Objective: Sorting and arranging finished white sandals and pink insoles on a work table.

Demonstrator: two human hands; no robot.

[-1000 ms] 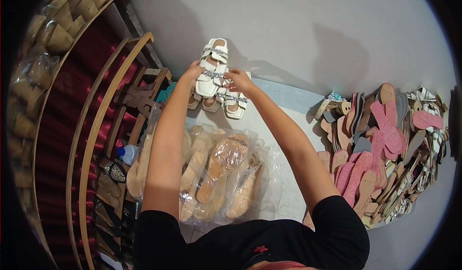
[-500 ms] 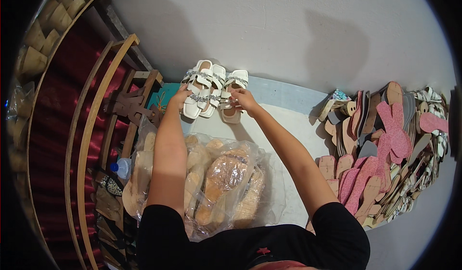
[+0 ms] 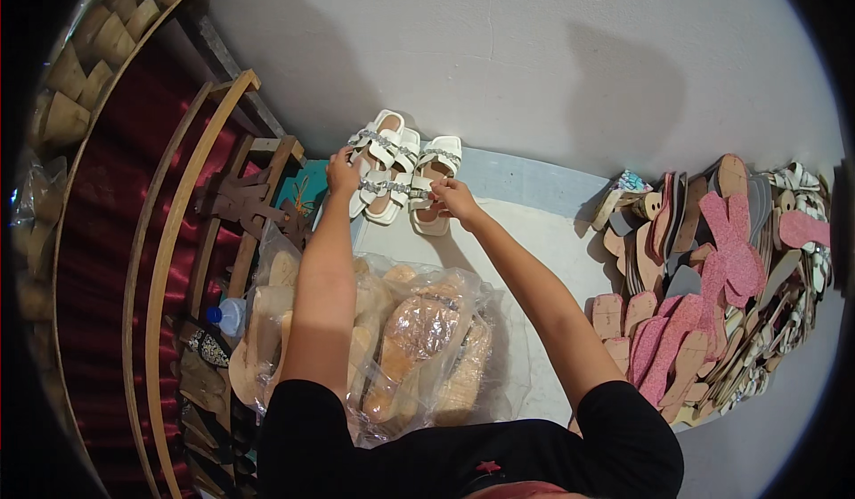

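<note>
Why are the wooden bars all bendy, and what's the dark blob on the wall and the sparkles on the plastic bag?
In the head view, the wooden bars curve, likely from the fisheye lens; in the head view, that blob is a soft shadow on the grey wall; in the head view, light glares off the crinkly plastic bag.

Both arms are held stretched forward. The left forearm (image 3: 322, 294) is aimed almost at 12 o'clock, and the left hand (image 3: 341, 175) is placed at 10 o'clock of the view's centre, its fingers bent and directed towards 12. The right forearm (image 3: 533, 296) is slanted inward towards 11 o'clock. The right hand (image 3: 455, 201) is set between 1 and 2 o'clock, lower than the left, back uppermost, its fingers curled towards 10; their exact closure cannot be made out.
</note>
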